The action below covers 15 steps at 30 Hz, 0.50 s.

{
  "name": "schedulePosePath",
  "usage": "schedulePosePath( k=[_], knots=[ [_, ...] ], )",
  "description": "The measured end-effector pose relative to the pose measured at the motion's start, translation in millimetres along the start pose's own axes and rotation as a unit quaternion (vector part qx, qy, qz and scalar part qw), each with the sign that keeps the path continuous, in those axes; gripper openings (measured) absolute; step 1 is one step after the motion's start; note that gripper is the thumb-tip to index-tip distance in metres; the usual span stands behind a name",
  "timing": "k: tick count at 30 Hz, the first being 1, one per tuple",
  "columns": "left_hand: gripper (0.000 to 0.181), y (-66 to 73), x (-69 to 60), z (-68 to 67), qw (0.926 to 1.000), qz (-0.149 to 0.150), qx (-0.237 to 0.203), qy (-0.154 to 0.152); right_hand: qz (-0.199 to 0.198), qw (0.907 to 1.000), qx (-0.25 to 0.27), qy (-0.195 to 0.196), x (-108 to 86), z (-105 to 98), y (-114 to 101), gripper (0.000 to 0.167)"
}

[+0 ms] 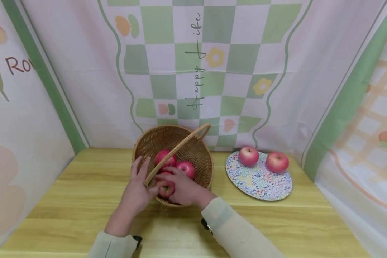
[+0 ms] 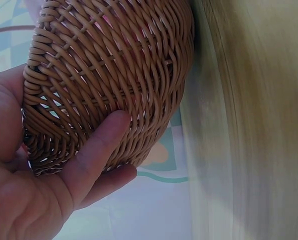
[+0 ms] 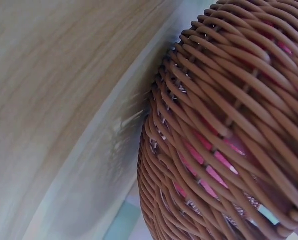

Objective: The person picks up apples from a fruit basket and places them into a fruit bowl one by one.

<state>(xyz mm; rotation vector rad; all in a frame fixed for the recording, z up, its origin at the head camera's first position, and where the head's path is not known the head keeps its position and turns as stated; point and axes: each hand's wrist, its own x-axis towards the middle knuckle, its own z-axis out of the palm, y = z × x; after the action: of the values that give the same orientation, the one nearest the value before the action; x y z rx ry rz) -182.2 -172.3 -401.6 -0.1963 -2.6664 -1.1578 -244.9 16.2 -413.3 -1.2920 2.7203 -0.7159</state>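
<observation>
A wicker basket [image 1: 198, 154] with an arched handle [image 1: 187, 138] stands tipped towards me. Inside it lie red apples, among them one at the back [image 1: 162, 157] and one to the right [image 1: 185, 169]. My left hand [image 1: 138, 191] holds the basket's left rim; in the left wrist view, fingers [image 2: 96, 150] lie along the outer weave. Within the basket, my right hand [image 1: 184, 188] curls round an apple [image 1: 166, 189] near the front rim. In the right wrist view the basket wall [image 3: 229, 110] hides most of this hand, and pink shows through its gaps.
Right of the basket, a speckled oval plate [image 1: 258, 182] bears two apples, one at its back left [image 1: 248, 156] and another at its right [image 1: 277, 162]. Under everything is a wooden table [image 1: 93, 193]. A printed curtain [image 1: 161, 53] hangs close behind the basket.
</observation>
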Motion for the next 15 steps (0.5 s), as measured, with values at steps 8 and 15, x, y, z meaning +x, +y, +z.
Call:
schedulePosePath(
  k=[8, 15],
  knots=[
    [0.095, -0.8, 0.3, 1.1, 1.0, -0.001, -0.004, 0.001, 0.005, 0.9989, -0.044, -0.014, 0.2, -0.8, -3.5, 0.081],
    [0.094, -0.6, 0.3, 1.1, 1.0, -0.006, -0.005, -0.001, -0.005, 0.9979, -0.065, -0.004, -0.2, -1.8, -5.8, 0.078]
  ],
)
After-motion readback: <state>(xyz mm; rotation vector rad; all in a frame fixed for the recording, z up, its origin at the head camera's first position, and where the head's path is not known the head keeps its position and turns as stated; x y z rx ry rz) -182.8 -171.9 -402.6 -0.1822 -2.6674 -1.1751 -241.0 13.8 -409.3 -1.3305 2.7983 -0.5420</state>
